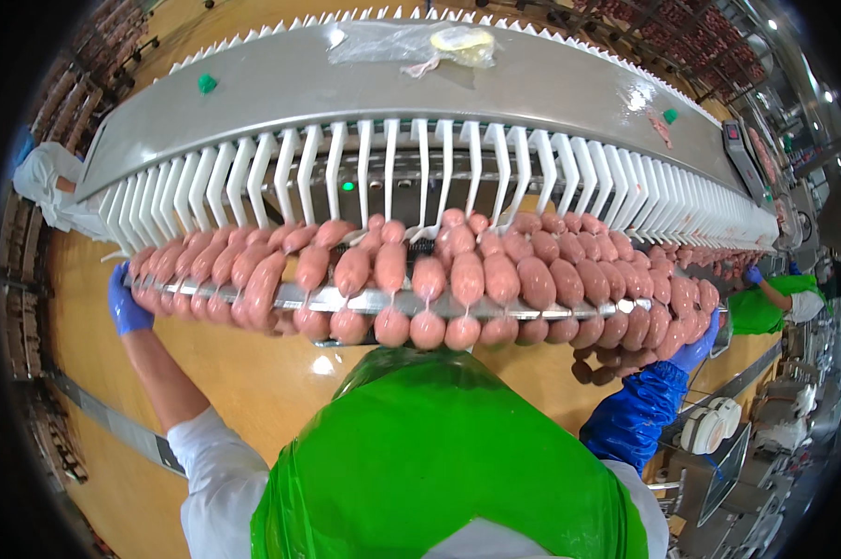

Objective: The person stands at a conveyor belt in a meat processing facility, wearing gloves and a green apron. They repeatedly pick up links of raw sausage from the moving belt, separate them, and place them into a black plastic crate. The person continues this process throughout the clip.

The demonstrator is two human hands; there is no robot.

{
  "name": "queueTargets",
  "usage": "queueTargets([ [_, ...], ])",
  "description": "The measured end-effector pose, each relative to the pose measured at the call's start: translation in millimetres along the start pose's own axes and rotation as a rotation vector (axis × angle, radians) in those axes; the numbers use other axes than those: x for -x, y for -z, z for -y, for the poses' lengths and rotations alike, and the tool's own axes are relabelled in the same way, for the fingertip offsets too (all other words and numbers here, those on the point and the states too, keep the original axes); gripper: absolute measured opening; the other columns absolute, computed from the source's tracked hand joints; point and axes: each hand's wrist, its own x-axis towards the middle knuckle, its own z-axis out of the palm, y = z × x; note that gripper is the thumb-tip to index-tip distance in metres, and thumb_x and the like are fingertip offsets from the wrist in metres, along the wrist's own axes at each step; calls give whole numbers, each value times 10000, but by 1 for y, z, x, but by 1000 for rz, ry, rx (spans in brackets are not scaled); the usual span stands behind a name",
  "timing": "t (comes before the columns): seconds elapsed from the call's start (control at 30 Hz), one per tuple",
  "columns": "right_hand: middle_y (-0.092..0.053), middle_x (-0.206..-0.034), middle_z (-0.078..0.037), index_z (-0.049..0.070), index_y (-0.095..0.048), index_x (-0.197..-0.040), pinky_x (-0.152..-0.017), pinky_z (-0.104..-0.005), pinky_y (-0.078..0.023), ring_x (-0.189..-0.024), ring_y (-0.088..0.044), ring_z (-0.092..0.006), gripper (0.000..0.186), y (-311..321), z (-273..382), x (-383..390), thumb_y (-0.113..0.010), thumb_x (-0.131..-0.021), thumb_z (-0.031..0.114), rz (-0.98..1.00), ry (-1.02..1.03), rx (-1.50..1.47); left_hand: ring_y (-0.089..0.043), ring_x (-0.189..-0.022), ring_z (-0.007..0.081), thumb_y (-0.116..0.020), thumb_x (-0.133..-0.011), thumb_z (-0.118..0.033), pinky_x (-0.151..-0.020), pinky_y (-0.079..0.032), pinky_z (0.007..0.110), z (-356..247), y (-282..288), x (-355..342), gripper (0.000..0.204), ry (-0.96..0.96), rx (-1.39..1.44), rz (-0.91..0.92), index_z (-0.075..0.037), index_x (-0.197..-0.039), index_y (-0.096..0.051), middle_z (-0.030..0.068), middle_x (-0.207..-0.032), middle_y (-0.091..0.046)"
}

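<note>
A long shiny metal rod (322, 300) runs across in front of me, draped with linked pink sausages (467, 279). My left hand (129, 306), in a blue glove, is closed at the rod's left end, its fingers partly behind the sausages. At the opposite end my right hand (698, 347), also blue-gloved under a blue sleeve, grips the rod; sausages cover most of its fingers. Just beyond the rod stands a row of white plastic hooks (364, 172) on a machine. Some links lie against the lower hook tips near the middle.
The machine's steel cover (280, 84) carries a crumpled clear plastic bag (374, 42). A person in white (52, 186) stands far left; another in a green apron (765, 303) is at right, near more sausages. A metal cart (718, 475) holds white round items at lower right.
</note>
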Motion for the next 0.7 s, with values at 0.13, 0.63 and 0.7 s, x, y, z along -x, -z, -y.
queueTargets([
  [0.13,-546,-955,-49,69,-508,-1037,-871,-339,-449,-892,-529,-174,133,5,14,1,-469,-968,176,9,67,122,-561,-1181,244,-344,-1008,-382,-1059,-405,377,-67,4,43,512,-12,-64,351,14,-1248,-562,135,-1264,-604],
  [0.63,-635,-1056,-59,23,-561,-1160,-892,-325,-499,-975,-610,-169,302,153,-106,-177,-607,-894,160,40,53,12,-597,-1048,175,-376,-1051,-264,-973,-451,335,-102,-211,29,343,-255,-230,278,-4,-1150,-575,79,-1146,-627],
  [0.7,-647,-1069,-60,17,-568,-1177,-895,-323,-505,-987,-621,-168,329,184,-131,-251,-626,-885,157,0,154,31,-630,-1063,173,-390,-1045,-244,-959,-480,320,-101,-289,-1,367,-216,-156,207,11,-1233,-575,95,-1195,-653],
])
